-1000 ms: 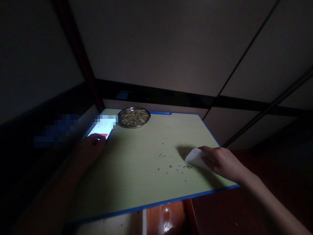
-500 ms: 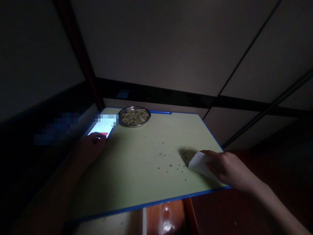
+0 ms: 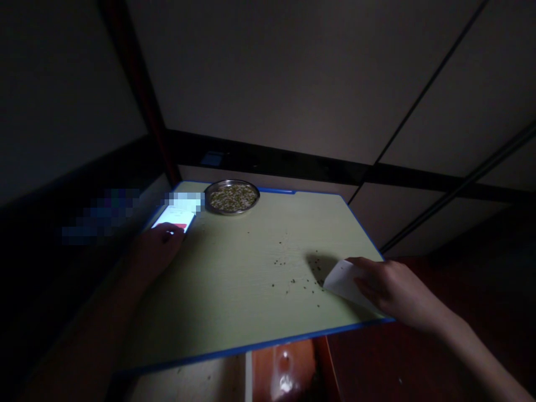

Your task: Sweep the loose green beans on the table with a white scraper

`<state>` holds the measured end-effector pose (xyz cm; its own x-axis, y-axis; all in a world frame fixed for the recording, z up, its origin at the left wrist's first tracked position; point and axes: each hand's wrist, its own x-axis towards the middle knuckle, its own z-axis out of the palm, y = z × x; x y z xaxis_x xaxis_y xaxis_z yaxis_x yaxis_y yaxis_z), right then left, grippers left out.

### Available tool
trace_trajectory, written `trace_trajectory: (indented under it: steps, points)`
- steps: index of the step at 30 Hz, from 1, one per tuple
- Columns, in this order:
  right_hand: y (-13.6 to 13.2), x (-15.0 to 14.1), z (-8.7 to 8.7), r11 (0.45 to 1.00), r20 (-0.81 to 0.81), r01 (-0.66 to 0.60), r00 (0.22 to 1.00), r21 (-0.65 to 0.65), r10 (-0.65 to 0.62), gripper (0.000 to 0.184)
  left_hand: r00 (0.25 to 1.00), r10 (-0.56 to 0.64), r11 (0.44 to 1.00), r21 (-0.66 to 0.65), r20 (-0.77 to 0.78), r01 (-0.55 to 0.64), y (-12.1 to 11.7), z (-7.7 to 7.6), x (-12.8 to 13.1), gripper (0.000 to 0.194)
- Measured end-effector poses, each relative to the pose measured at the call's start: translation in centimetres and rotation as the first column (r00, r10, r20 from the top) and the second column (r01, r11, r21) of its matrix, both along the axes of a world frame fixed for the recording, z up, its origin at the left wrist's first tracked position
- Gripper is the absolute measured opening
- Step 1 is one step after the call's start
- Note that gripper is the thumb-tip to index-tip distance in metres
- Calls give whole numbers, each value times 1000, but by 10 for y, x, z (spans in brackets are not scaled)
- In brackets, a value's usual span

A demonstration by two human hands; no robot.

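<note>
My right hand (image 3: 383,282) is closed around a white piece of paper or thin card (image 3: 341,277), tilted with its lower edge at the tabletop. Small dark specks like seeds or crumbs (image 3: 307,282) lie scattered just left of that edge. At the left side, my left hand (image 3: 161,243) is closed at the near end of a smartphone (image 3: 173,216) with a lit screen; part of its grip is in shadow. A round metal tray (image 3: 232,212) at the back holds many small green and whitish pieces, too small to name for sure.
The pale green table (image 3: 234,279) has a blue rim. Behind it stands a light cabinet wall (image 3: 268,84) with a dark band. Below the front edge, a shiny orange-brown surface (image 3: 285,365) shows. The room is dim.
The view has shifted very slightly. Both hands keep their holds, and the specks lie in the same places on the table.
</note>
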<state>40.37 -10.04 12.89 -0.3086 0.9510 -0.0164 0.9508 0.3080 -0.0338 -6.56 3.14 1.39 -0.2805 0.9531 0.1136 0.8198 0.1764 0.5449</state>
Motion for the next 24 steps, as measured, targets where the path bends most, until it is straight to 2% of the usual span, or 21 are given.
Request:
trace_trajectory:
  steps: [11, 15, 24]
  points:
    - [2, -3, -2, 995, -34, -94, 995, -30, 93, 42, 1000, 3, 1000, -13, -25, -3, -3, 5, 3, 44]
    - [2, -1, -1, 995, -41, -77, 996, -67, 74, 41, 1000, -5, 1000, -9, -20, 5, -4, 7, 5, 46]
    - [3, -9, 6, 981, -134, -147, 982, -126, 130, 38, 1000, -4, 1000, 6, -14, 4, -2, 3, 1, 40]
